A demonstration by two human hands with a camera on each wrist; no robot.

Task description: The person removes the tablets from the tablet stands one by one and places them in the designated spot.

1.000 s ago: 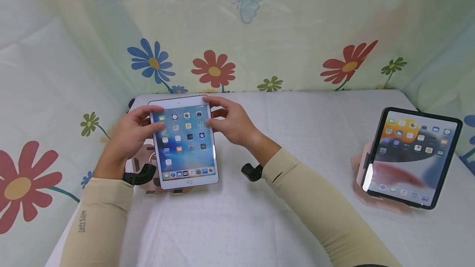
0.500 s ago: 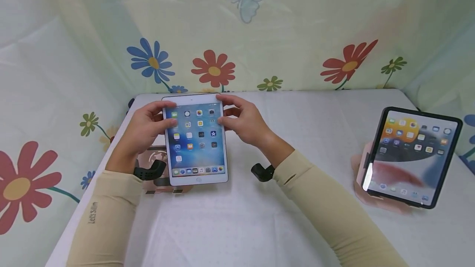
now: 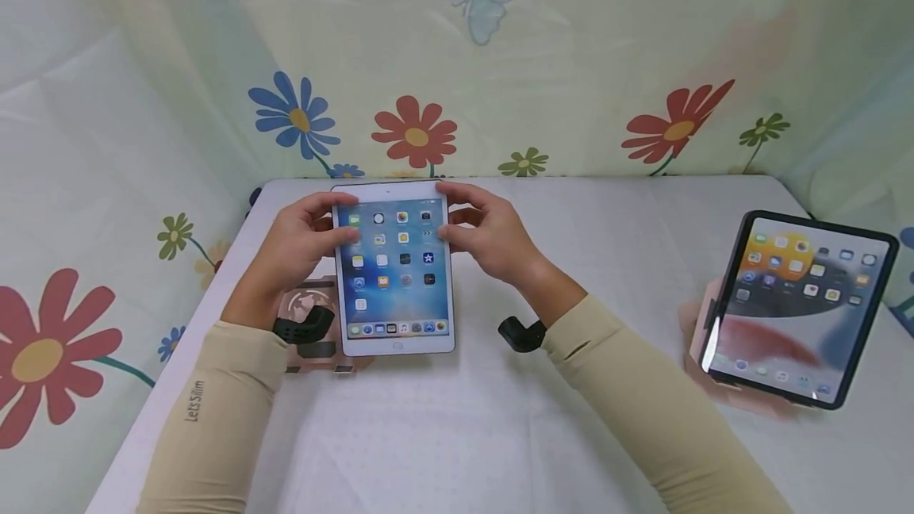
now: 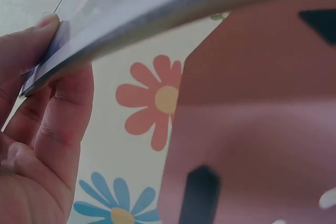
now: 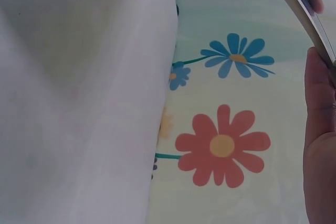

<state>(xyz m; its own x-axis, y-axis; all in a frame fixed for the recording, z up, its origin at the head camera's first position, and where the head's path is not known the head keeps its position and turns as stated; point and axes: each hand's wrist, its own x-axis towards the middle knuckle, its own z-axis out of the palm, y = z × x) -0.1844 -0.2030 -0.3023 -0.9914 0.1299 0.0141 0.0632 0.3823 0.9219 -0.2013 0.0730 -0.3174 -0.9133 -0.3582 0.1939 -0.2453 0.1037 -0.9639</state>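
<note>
A white tablet (image 3: pixel 396 276) with its home screen lit is held upright between both hands in the head view. My left hand (image 3: pixel 296 240) pinches its upper left edge, thumb on the front and fingers behind, as the left wrist view also shows at the tablet's rim (image 4: pixel 142 32). On the upper right edge, my right hand (image 3: pixel 493 236) pinches with thumb and index finger. Behind and left of the tablet stands a pink tablet stand (image 3: pixel 317 350) with dark pads, partly hidden by the tablet and left wrist. The stand (image 4: pixel 252 145) fills much of the left wrist view.
A larger black-framed tablet (image 3: pixel 800 308) leans on another pink stand (image 3: pixel 757 400) at the right of the white-covered table (image 3: pixel 571 435). A flowered curtain (image 3: pixel 585 62) closes off the back and sides. Black camera mounts sit on both wrists.
Both hands have carried the white tablet to the right, slowing toward now. More of the pink stand behind it shows at the left. Both hands keep their grip.
</note>
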